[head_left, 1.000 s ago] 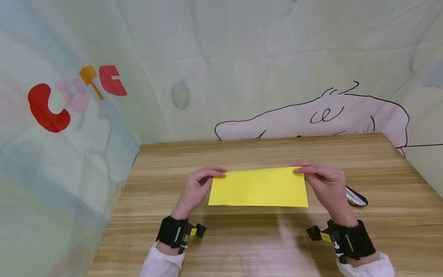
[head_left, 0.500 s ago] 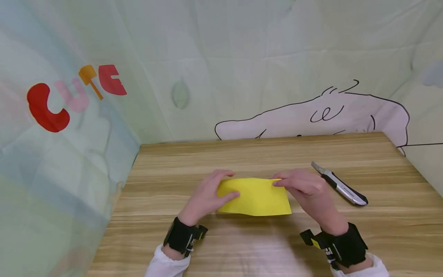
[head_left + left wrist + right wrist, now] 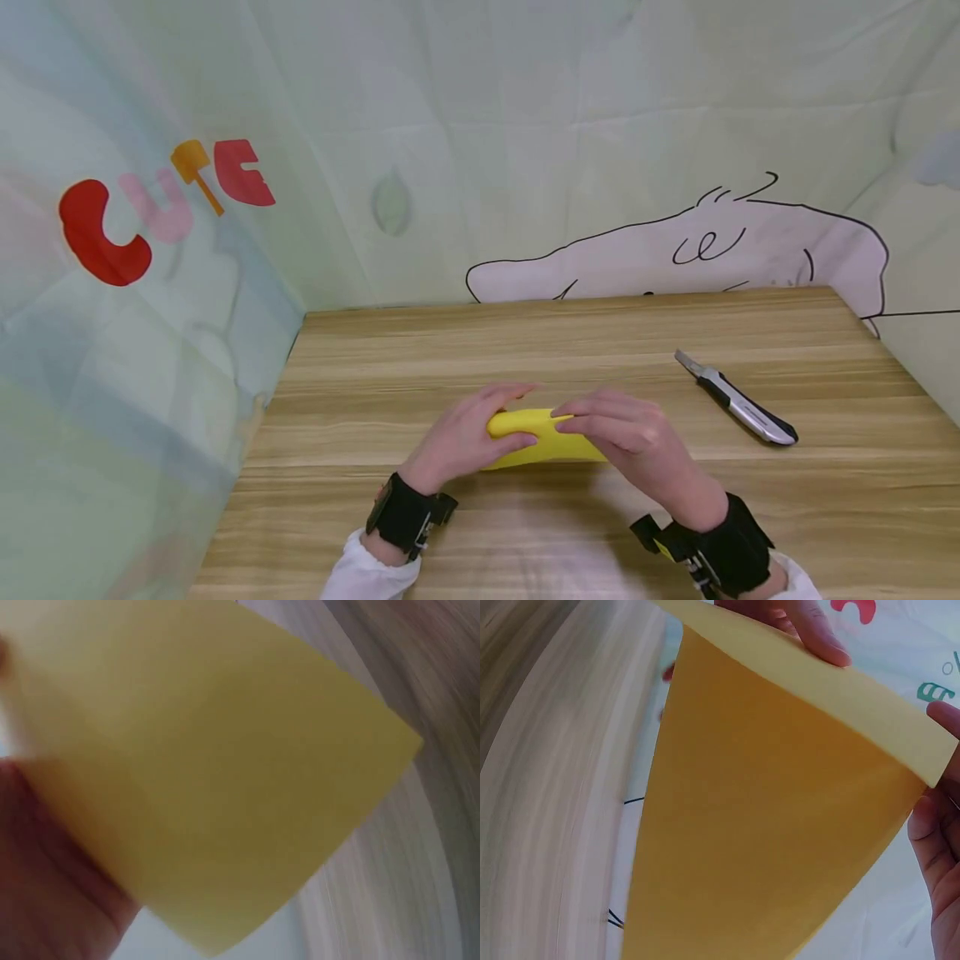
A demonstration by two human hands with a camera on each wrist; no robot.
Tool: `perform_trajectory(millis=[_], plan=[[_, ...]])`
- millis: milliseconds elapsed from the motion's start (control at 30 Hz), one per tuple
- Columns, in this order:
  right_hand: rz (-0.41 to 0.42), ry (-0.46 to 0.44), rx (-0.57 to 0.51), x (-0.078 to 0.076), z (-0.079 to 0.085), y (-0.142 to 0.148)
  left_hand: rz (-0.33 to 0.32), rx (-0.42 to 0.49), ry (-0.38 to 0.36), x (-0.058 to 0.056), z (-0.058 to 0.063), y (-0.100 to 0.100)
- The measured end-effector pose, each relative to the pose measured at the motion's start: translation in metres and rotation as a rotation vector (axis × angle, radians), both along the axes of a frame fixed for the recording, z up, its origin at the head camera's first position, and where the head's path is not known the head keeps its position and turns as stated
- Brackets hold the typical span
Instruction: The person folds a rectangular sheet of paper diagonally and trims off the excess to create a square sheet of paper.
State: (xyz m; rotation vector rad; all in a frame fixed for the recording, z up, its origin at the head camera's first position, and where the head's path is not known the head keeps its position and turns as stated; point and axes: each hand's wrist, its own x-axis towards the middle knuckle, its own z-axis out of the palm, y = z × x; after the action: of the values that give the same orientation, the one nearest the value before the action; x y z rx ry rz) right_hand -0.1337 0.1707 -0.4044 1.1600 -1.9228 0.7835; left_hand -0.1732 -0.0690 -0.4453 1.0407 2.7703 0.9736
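Note:
A yellow sheet of paper (image 3: pixel 557 448) is held above the table between both hands, its upper part curved over toward the person. My left hand (image 3: pixel 468 437) grips its left end, thumb across the near face and fingers behind. At the paper's upper right, my right hand (image 3: pixel 637 432) pinches the edge with thumb and fingertips. The right wrist view shows the sheet (image 3: pixel 757 802) with a paler strip bent along one edge; the left hand's thumb (image 3: pixel 821 634) lies against that strip. Paper (image 3: pixel 225 765) covers much of the left wrist view, hiding most of the left fingers.
A utility knife (image 3: pixel 738 407) with its blade extended lies on the wooden table (image 3: pixel 450 333), right of the hands. Behind and at the left hangs a pale printed cloth (image 3: pixel 390 125) with coloured letters and a line-drawn figure.
From flat and stretched, the paper has become curved, and both hands have moved closer together and lower in the head view. The knife, earlier partly hidden by the right hand, shows fully.

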Motion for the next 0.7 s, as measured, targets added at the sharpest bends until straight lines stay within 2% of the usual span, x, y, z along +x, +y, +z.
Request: perform_trajectory(millis=[133, 333, 400, 500, 600, 700], plan=[[0.007, -0.032, -0.009, 0.001, 0.001, 0.0, 0.026, -0.031, 0.024, -0.001, -0.001, 0.001], [0.007, -0.029, -0.026, 0.001, 0.002, 0.002, 0.051, -0.042, 0.198, -0.002, -0.004, 0.002], [0.003, -0.032, -0.026, 0.001, 0.003, 0.003, 0.037, -0.032, 0.257, -0.003, -0.005, 0.002], [-0.004, -0.033, -0.028, 0.001, 0.005, 0.005, -0.014, 0.017, 0.302, -0.005, -0.007, 0.001], [-0.012, -0.014, -0.049, 0.0, 0.007, 0.009, -0.076, 0.089, 0.268, -0.006, -0.006, 0.0], [-0.028, -0.01, -0.069, -0.001, 0.011, 0.015, -0.137, 0.15, 0.192, -0.005, -0.003, -0.002]])
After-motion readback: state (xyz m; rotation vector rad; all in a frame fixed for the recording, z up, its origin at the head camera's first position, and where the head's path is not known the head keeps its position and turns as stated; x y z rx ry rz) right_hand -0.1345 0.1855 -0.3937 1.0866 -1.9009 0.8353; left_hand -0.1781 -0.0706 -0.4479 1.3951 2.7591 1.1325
